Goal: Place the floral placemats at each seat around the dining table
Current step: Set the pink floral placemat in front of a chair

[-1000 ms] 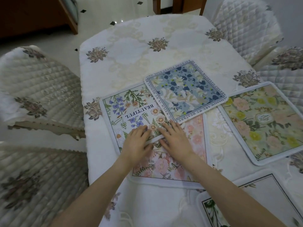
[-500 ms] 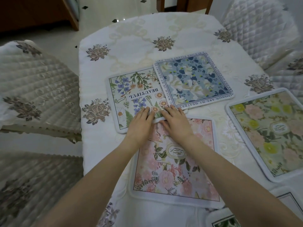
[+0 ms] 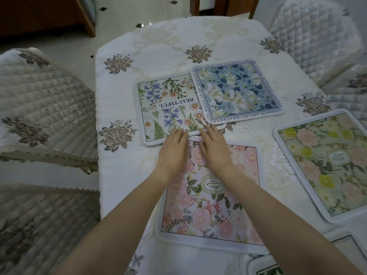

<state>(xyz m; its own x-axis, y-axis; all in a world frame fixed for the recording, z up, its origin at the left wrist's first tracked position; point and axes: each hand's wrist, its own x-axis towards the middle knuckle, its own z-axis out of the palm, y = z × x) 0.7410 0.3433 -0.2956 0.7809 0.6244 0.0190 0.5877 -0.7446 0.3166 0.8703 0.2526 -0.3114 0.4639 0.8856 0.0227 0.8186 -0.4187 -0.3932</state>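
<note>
The pink floral placemat point(image 3: 210, 197) lies flat on the near part of the table's white embroidered cloth point(image 3: 162, 42). Both hands rest palm down, fingers flat and gripping nothing: the left hand point(image 3: 172, 149) and right hand point(image 3: 215, 149) press the near edge of the wildflower placemat point(image 3: 164, 110), which the blue placemat point(image 3: 236, 92) partly overlaps. A yellow-flowered placemat point(image 3: 327, 161) lies to the right

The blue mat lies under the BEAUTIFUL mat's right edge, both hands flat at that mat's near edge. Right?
Not quite. The head view shows the blue mat on top of the BEAUTIFUL mat, not under it. The left hand and right hand are flat there.
</note>
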